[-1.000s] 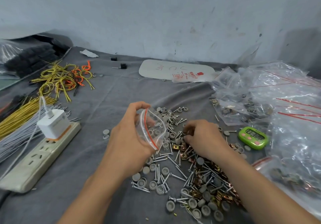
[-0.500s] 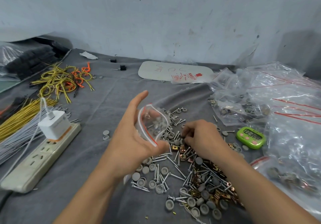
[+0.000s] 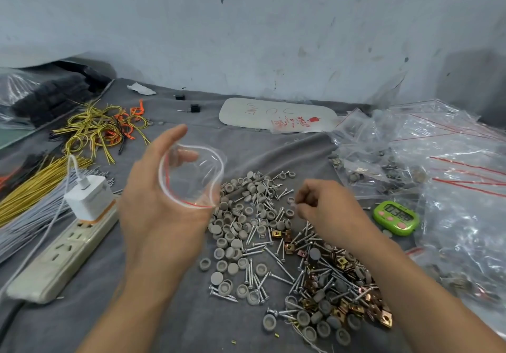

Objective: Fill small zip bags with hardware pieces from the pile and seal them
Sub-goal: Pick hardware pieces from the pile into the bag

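My left hand point(image 3: 153, 205) holds a small clear zip bag point(image 3: 191, 177) with a red seal line, its mouth spread wide open and raised above the grey cloth. The bag looks empty. My right hand point(image 3: 325, 210) hovers just over the hardware pile point(image 3: 276, 246), fingers curled and pinching small pieces at the fingertips; which pieces I cannot tell. The pile holds grey round caps, silver screws and copper-coloured square clips, spread from the middle toward the lower right.
A white power strip point(image 3: 54, 265) with a charger point(image 3: 90, 199) lies at left, beside bundles of yellow and grey wires point(image 3: 32, 196). A green timer point(image 3: 395, 217) and heaps of clear bags point(image 3: 438, 166) sit at right. A white card point(image 3: 273, 114) lies at the back.
My left hand lifted the bag and spread its mouth wide toward me. My right hand rose off the pile with pinched pieces and shifted a little right.
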A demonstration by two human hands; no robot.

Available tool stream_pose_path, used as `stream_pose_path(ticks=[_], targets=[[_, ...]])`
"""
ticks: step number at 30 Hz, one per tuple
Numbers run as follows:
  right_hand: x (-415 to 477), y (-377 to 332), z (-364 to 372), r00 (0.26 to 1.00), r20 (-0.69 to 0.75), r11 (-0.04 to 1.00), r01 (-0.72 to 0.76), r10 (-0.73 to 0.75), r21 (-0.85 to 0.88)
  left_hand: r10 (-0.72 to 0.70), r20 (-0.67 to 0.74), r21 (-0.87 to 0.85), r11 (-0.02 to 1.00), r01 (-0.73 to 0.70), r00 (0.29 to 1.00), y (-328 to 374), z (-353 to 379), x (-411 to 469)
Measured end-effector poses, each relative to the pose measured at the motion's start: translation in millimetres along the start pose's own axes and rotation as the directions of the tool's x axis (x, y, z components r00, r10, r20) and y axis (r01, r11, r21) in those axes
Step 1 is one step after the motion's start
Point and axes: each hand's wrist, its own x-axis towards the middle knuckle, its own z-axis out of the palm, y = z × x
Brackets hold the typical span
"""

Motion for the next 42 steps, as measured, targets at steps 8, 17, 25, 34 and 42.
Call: stream_pose_path(ticks=[8,17,25,34,42], targets=[[-18,-28,4,0.965,0.015,0.835,0.22,-0.263,0.505,-0.159,0.492,0.372,0.927,-0.041,0.856,-8,32,-22],[2,-17,10,0.972,-0.184,0.896,0.21,-0.148,0.391,-0.228,0.488,0.059,0.972,0.228,0.842,-12,30,-21],[26,27,32,1.0,0.031,0.99,0.002,0.003,-0.142,-0.213,0.457,0.078,0.977,0.199,0.864,-19,31,-16],[5,0,5,0.984,-0.161,0.976,0.111,-0.081,0.188,-0.221,0.466,0.15,0.974,0.17,0.856,-18,36,-22],[-13,-49,13,0.946,0.045,0.934,0.308,-0.321,0.183,-0.257,0.502,0.147,0.966,0.212,0.826,-17,39,-24]])
